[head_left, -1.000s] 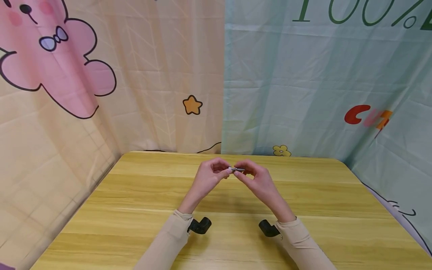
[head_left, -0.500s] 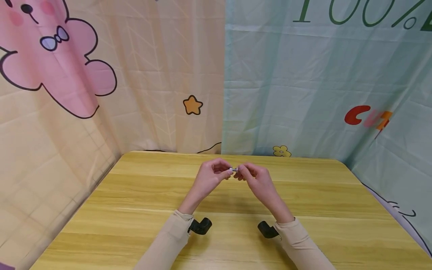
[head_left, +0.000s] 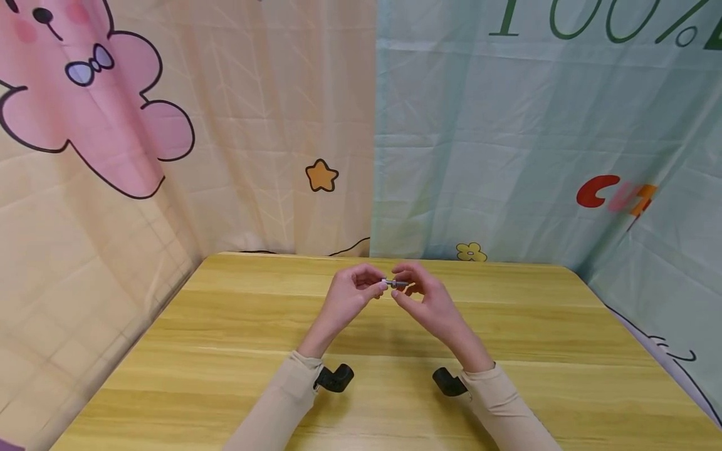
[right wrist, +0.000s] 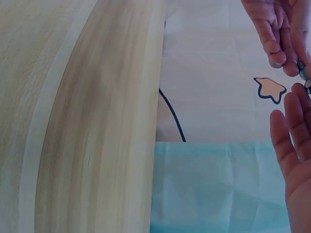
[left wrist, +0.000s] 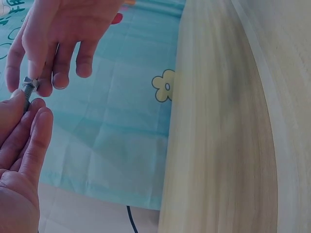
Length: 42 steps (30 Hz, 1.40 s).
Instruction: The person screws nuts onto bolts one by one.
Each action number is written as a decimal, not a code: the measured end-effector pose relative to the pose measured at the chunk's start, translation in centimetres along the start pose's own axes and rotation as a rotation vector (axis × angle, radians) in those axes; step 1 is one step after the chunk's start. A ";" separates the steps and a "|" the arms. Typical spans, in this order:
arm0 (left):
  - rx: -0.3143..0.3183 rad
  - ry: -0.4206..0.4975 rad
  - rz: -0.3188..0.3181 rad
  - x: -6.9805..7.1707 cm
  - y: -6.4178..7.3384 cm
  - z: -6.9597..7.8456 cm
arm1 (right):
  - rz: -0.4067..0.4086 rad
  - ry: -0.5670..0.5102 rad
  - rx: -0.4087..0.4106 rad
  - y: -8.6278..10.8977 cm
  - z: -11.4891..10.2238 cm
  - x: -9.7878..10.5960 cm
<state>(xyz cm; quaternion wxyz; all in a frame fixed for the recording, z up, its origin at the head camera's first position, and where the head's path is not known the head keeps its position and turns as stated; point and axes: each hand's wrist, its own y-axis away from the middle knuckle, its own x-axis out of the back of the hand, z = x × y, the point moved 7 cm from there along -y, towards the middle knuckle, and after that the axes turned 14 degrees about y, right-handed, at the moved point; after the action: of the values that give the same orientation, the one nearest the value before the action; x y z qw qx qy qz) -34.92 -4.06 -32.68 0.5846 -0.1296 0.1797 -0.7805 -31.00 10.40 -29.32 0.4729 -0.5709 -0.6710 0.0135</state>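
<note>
A small metal bolt (head_left: 402,284) is held level above the table, with a nut (head_left: 393,284) partway along its shank. My left hand (head_left: 351,294) pinches the bolt at its left end between thumb and fingers. Around the nut and the free end, my right hand (head_left: 430,300) has its thumb below and its fingers above, spread apart. In the left wrist view the nut (left wrist: 30,83) lies close to the right fingertips; whether they touch it I cannot tell. The right wrist view catches only part of the bolt (right wrist: 302,71) at its edge, beside the right hand (right wrist: 297,141).
A wood-grain table (head_left: 254,326) lies beneath both hands. Behind it hangs a printed curtain (head_left: 271,125), peach on the left and pale blue on the right. Black wrist devices (head_left: 336,378) stick out from both sleeves.
Half a second ago the right thumb and fingers were closed together over the nut; now they are spread, uncovering the bolt's free end. The left hand has stayed in place.
</note>
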 end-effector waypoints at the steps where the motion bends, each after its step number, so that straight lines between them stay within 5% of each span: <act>1: 0.002 0.003 0.002 0.0 0.0 0.0 | 0.001 0.003 0.009 0.0 -0.1 0.0; 7: 0.013 0.011 0.003 0.0 0.1 0.0 | 0.015 0.014 0.011 0.0 0.0 0.0; 18: 0.007 -0.004 -0.002 0.1 0.1 -0.1 | -0.027 -0.055 -0.092 0.1 0.9 -0.3; 32: 0.006 0.024 -0.015 -0.1 0.1 -0.2 | -0.047 -0.003 -0.203 0.3 1.5 -0.6; 42: -0.002 0.023 0.006 0.0 0.0 -0.3 | -0.001 -0.020 -0.034 0.1 0.2 0.0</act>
<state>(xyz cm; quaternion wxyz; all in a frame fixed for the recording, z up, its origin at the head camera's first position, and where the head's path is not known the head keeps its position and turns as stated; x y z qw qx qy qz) -35.08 -4.05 -32.96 0.5849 -0.1207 0.1874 -0.7799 -31.06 10.54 -29.41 0.4563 -0.5786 -0.6760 0.0076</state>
